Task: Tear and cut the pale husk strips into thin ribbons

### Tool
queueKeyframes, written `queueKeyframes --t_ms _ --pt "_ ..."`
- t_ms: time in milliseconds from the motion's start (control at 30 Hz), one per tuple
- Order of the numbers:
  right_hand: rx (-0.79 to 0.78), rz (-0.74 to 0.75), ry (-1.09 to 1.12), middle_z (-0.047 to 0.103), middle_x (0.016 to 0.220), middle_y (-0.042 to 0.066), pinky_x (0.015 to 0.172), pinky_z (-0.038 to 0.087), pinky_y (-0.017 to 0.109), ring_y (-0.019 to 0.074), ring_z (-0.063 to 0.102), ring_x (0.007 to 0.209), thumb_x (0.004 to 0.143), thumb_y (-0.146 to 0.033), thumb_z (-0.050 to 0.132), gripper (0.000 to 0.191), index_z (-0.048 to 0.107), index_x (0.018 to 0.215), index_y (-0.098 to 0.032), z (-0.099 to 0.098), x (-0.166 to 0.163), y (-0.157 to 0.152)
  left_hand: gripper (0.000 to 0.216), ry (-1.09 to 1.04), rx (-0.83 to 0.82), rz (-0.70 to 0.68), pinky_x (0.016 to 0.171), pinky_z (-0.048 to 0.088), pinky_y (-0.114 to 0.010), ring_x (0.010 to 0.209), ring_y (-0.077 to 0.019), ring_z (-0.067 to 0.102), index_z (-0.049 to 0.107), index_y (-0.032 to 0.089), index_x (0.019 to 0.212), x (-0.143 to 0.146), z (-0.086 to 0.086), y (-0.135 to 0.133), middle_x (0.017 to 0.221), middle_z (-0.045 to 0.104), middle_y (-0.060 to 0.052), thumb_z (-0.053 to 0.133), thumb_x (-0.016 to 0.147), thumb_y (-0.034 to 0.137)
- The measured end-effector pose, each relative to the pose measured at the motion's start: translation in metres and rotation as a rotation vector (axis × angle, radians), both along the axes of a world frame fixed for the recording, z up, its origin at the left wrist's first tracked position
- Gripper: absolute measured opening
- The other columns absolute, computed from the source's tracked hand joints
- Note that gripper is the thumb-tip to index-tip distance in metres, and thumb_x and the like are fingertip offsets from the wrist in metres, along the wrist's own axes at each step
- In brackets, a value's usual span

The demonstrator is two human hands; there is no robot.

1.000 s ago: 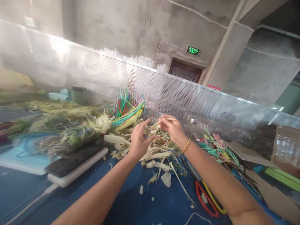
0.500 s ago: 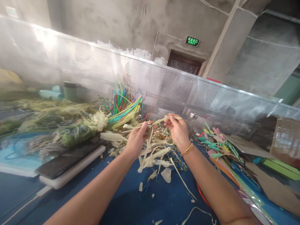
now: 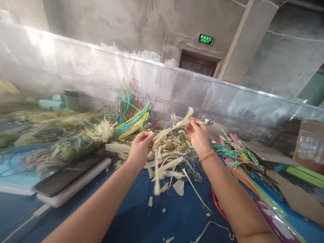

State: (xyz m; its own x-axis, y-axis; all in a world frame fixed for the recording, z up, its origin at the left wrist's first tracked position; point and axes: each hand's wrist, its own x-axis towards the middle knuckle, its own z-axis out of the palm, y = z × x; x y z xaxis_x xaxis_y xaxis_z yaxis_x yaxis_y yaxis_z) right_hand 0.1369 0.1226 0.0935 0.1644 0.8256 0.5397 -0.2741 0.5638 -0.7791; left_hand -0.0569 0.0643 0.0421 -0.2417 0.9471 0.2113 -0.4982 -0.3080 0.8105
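Note:
My right hand (image 3: 198, 136), wearing a gold bracelet, pinches a pale, dry strip that looks like corn husk (image 3: 174, 129). One flared end of it sticks up at the fingers, while the rest runs left toward my other hand and dangles over the table. Thumb and fingers pressed together, my left hand (image 3: 141, 148) is at the strip's left bend; what is between its fingertips is too small to make out. Beneath both hands lies a loose heap of husk scraps (image 3: 174, 160) mixed with blue and orange threads.
Colourful pipe cleaners (image 3: 131, 111) stand behind on the left. A tangle of green and grey fibres (image 3: 73, 145) lies by a black phone-like slab (image 3: 71, 173) on a white one. Paper flowers (image 3: 235, 148) and cardboard (image 3: 296, 199) occupy the right. A perforated metal screen (image 3: 222, 98) borders the back.
My hands have moved apart, the left one to the left and the right one slightly right. The husk strip now swings out longer between them, its tail hanging lower.

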Motion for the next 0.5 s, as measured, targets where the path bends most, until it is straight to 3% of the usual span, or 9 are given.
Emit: queueKeyframes --t_ms 100,167,233,300,367,500 --pt "0.034 -0.06 -0.005 0.068 0.087 0.003 0.063 0.053 0.026 0.0104 0.063 0.065 0.076 -0.032 0.065 0.021 0.059 0.091 -0.019 0.004 0.008 0.005 0.028 0.25 -0.023 0.226 0.055 0.04 -0.023 0.062 -0.0138 0.055 0.06 0.018 0.075 -0.009 -0.009 0.012 0.067 0.059 -0.001 0.078 0.058 0.031" --pt "0.059 -0.112 -0.047 0.069 0.086 0.003 0.064 0.054 0.027 0.0115 0.064 0.066 0.077 -0.034 0.064 0.022 0.058 0.092 -0.019 0.003 0.006 0.005 0.036 0.432 0.05 0.417 0.066 0.044 -0.026 0.083 -0.0202 0.058 0.065 0.021 0.082 -0.012 -0.012 0.014 0.083 0.063 -0.005 0.082 0.052 0.026" --pt "0.084 -0.164 -0.117 0.069 0.087 0.003 0.066 0.055 0.028 0.0127 0.065 0.068 0.078 -0.038 0.062 0.023 0.059 0.092 -0.02 -0.002 -0.003 0.001 0.042 0.56 0.158 0.512 0.076 0.044 -0.029 0.101 -0.0245 0.054 0.067 0.024 0.087 -0.008 -0.011 0.012 0.096 0.063 -0.006 0.084 0.049 0.023" --pt "0.101 -0.174 -0.202 0.069 0.087 0.004 0.067 0.055 0.029 0.0135 0.066 0.07 0.08 -0.04 0.06 0.023 0.06 0.092 -0.02 -0.008 -0.015 -0.005 0.042 0.616 0.238 0.48 0.077 0.043 -0.029 0.101 -0.0245 0.053 0.068 0.025 0.087 -0.002 -0.011 0.007 0.098 0.063 -0.006 0.084 0.049 0.024" --pt "0.109 -0.145 -0.266 0.07 0.086 0.004 0.066 0.056 0.028 0.0137 0.067 0.07 0.081 -0.041 0.058 0.023 0.06 0.092 -0.021 -0.015 -0.028 -0.013 0.039 0.609 0.245 0.406 0.071 0.044 -0.027 0.087 -0.0212 0.056 0.067 0.024 0.085 0.005 -0.014 0.005 0.092 0.063 -0.005 0.084 0.05 0.026" --pt "0.121 -0.096 -0.342 0.069 0.08 0.003 0.061 0.055 0.028 0.0138 0.066 0.065 0.082 -0.039 0.057 0.021 0.061 0.092 -0.021 -0.021 -0.04 -0.025 0.031 0.45 0.111 0.235 0.06 0.043 -0.025 0.065 -0.0143 0.055 0.065 0.019 0.079 0.009 -0.022 0.011 0.074 0.062 -0.002 0.08 0.057 0.035"
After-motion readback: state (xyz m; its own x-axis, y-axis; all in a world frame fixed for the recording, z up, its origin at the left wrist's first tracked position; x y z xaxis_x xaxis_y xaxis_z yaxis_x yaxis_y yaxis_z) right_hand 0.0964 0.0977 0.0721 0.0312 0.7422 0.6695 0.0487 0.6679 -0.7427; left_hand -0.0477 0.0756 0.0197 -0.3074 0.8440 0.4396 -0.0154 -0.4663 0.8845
